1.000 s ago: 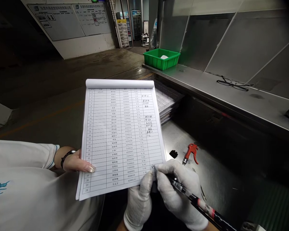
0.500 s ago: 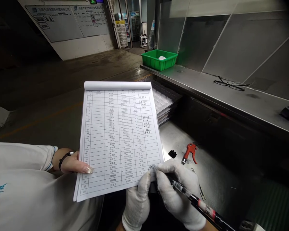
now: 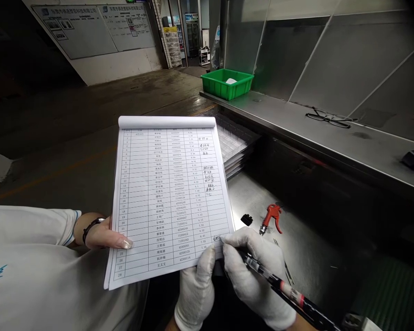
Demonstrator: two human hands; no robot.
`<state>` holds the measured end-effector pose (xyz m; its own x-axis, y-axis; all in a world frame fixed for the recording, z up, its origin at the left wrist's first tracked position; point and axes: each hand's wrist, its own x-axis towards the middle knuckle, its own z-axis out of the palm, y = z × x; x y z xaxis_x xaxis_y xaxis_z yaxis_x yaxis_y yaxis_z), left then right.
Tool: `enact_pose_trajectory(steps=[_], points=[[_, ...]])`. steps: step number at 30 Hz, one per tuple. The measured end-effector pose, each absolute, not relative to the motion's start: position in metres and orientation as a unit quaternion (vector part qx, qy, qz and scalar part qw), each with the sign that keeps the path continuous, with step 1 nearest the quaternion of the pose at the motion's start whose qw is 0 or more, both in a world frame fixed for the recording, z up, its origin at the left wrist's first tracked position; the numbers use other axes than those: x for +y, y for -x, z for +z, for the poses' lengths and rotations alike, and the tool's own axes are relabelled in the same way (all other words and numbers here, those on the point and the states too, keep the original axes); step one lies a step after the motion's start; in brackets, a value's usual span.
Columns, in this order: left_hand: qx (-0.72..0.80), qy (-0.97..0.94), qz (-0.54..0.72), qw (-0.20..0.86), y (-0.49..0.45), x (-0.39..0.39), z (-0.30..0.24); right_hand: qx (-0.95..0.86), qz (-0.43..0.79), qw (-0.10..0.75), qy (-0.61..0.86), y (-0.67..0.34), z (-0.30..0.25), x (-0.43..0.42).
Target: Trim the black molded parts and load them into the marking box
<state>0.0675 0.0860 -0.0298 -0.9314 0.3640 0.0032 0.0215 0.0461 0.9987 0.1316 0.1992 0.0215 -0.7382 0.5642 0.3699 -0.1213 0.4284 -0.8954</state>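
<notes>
In the head view, a clipboard with a printed sign-in sheet point(image 3: 172, 197) is tilted up before me, its top pages rolled back. My left hand point(image 3: 195, 292), in a white glove, grips the sheet's lower right edge, thumb on top and fingers hidden underneath. Wearing a white glove too, my right hand point(image 3: 257, 273) is closed around a black pen point(image 3: 290, 294). The pen's tip is hidden by my fingers, at fresh handwriting in the last column near the bottom. A co-worker's bare hand point(image 3: 115, 239) holds the board's left edge.
On the metal bench right of the sheet lie a red air blow gun point(image 3: 272, 218), a small black part point(image 3: 247, 219) and tweezers point(image 3: 288, 271). Stacked clear trays point(image 3: 232, 147) stand behind. A green bin point(image 3: 227, 87) and eyeglasses point(image 3: 331, 118) rest on the shelf.
The view has shifted very slightly. The handwriting beside my right hand looks a little longer; both hands keep their grip.
</notes>
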Motion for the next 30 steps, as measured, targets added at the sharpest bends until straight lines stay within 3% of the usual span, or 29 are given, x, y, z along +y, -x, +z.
enact_pose_trajectory(steps=[30], points=[[0.709, -0.116, 0.684, 0.124, -0.0673, 0.0819, -0.0365, -0.763, 0.521, 0.349, 0.158, -0.1292, 0.0223, 0.197]])
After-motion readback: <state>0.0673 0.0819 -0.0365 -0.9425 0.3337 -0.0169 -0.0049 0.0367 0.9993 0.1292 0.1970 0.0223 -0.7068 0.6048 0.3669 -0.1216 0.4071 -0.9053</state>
